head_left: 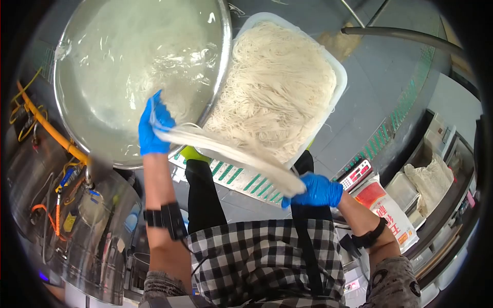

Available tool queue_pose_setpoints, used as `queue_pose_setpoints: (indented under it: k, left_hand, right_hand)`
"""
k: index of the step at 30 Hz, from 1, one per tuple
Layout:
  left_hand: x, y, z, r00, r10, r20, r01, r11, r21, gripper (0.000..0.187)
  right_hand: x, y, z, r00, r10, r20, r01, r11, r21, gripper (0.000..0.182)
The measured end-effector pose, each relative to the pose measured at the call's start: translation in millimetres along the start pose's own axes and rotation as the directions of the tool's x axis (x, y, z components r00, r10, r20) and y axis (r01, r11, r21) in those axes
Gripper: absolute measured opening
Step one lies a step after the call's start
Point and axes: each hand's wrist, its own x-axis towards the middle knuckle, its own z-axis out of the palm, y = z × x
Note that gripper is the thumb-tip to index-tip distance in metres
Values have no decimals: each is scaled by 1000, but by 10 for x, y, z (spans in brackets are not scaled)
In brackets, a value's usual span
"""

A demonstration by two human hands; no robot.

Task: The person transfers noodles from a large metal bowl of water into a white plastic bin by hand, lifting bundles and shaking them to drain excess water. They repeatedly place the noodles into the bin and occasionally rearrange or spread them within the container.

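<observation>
A stretched bundle of thin white noodles (231, 152) runs between my two blue-gloved hands. My left hand (155, 128), at the near rim of the large metal basin (226, 66), is closed around its left end, with a few strands looped over the fingers. Lower and to the right, my right hand (319, 190) grips the other end in a fist; the bundle is blurred there. Cloudy water fills the basin, with some pale strands visible under the surface. Beside it stands a white plastic tub (336, 84) heaped with more noodles.
A drain grate with green slots (231, 177) crosses the floor below the tub. To the right are a digital scale (355, 174), a red and white printed bag (382, 208) and a shelf with containers. An orange hose (49, 120) and metal vessels stand at left.
</observation>
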Motion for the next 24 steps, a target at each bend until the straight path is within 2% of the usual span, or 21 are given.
queue_pose_setpoints:
  k: [1, 2, 3, 4, 6, 7, 8, 9, 10, 11, 12, 13, 14, 16, 17, 18, 19, 20, 22, 23, 24]
  left_hand:
    - [-180, 35, 111, 994, 18, 107, -10, 997, -73, 31]
    - [-370, 53, 225, 977, 41, 209, -10, 989, -146, 32]
    - [-579, 14, 427, 991, 109, 73, -107, 994, -30, 32]
    - [-718, -85, 544, 991, 109, 79, -108, 994, -28, 32]
    - [-944, -281, 731, 999, 39, 37, -39, 999, 4, 31]
    - [-1015, -422, 743, 999, 21, 34, -24, 994, 103, 31]
    - [-1064, -571, 756, 1000, 3, 27, -9, 980, 201, 30]
    - [-1117, -697, 844, 999, -27, -20, 32, 950, 310, 28]
    - [-1162, -825, 930, 996, -51, -71, 76, 907, 414, 27]
    - [-1202, -956, 960, 985, -161, -61, 172, 905, 390, 25]
    - [-1230, -1110, 956, 963, -266, -52, 266, 892, 364, 24]
    - [-1208, -1387, 892, 988, -129, 81, 60, 820, 570, 25]
    - [-1191, -1630, 861, 970, -23, 240, -161, 678, 717, 25]
    - [-1298, -1796, 1004, 941, -123, 317, -237, 431, 871, 27]
    - [-1311, -1862, 1003, 942, -120, 314, -236, 431, 871, 27]
    - [-1309, -1937, 974, 898, -41, 439, -388, 400, 831, 27]
    - [-1308, -1988, 931, 830, 33, 556, -530, 355, 770, 27]
    - [-1326, -1963, 830, 831, 37, 556, -531, 352, 771, 27]
    - [-1352, -1784, 605, 859, -10, 512, -505, 151, 850, 34]
    - [-1296, -1690, 608, 931, 212, 298, -360, 398, 844, 33]
    - [-1213, -1546, 637, 935, 355, 21, -258, 636, 727, 32]
  right_hand:
    - [-10, 93, 7, 980, 120, -159, -119, 993, 19, 15]
    - [75, 453, 58, 958, 48, -281, -32, 998, 61, 14]
    - [138, 572, 17, 926, 161, -341, -194, 979, -63, 14]
    - [200, 635, -30, 925, 158, -346, -191, 980, -61, 14]
    - [306, 771, -63, 881, 418, -220, -401, 908, 118, 19]
    - [389, 1062, 13, 881, 419, -221, -402, 908, 119, 19]
    - [496, 1465, 109, 926, 89, -368, -205, 935, -290, 26]
    - [533, 1489, 138, 894, -272, -357, -40, 744, -667, 35]
    - [562, 1524, 124, 893, -273, -357, -38, 745, -666, 35]
    - [599, 1180, 24, 889, -122, -442, -61, 924, -378, 40]
    - [656, 866, -57, 883, 48, -467, -81, 996, -50, 47]
    - [734, 705, -106, 942, 86, -325, 65, 901, 429, 48]
    - [809, 544, -153, 983, 46, -177, 119, 570, 813, 51]
    - [857, 16, -287, 987, -129, 96, -45, 355, 934, 53]
    - [852, -131, -354, 991, -65, 117, -72, 477, 876, 47]
    - [879, -125, -391, 991, -65, 117, -72, 478, 876, 47]
    - [904, -118, -424, 979, -113, 169, -76, 566, 821, 42]
    - [835, -241, -438, 979, -125, 159, -22, 718, 696, 35]
    - [688, -407, -363, 974, -210, 87, 164, 915, 368, 25]
    - [610, -450, -276, 959, -282, 24, 274, 947, 169, 22]
    - [477, -578, -245, 980, 42, 193, -126, 883, 452, 22]
